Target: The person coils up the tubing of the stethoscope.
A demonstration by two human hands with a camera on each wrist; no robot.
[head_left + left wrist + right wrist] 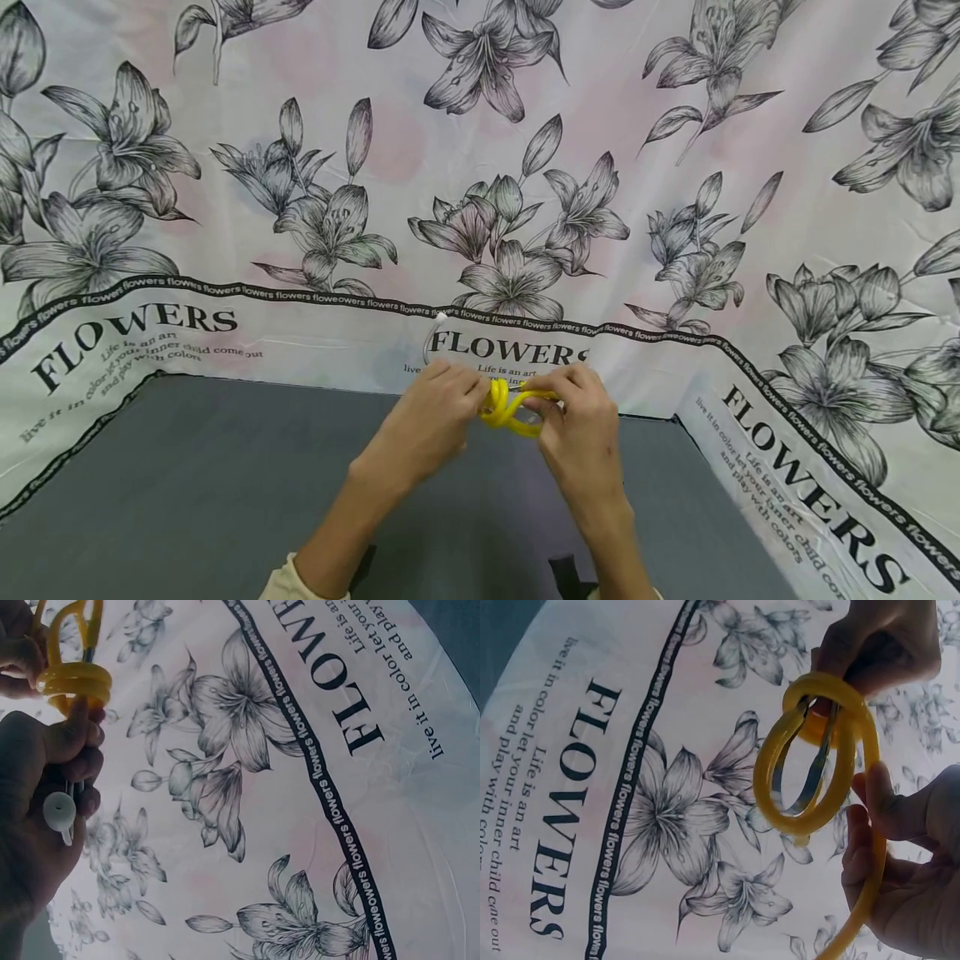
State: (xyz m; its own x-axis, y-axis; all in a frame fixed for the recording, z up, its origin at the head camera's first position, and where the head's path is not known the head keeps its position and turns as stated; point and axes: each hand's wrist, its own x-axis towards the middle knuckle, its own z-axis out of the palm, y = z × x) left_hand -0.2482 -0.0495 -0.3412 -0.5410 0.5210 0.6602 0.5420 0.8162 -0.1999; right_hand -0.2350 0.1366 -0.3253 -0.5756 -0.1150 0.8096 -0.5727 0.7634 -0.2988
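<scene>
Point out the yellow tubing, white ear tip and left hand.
Yellow tubing [845,757]: right wrist view, loop's right side.
White ear tip [58,811]: left wrist view, round end.
Left hand [425,414]: head view, back of hand.

head: bright, evenly lit | wrist views: dimmer, cooler, slightly soft | left grip [30,780]: shadowed

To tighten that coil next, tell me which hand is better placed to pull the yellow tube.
Right, most likely: the right hand pinches the yellow tube where it runs off the coil, while the left hand is occupied at the coil.
</scene>
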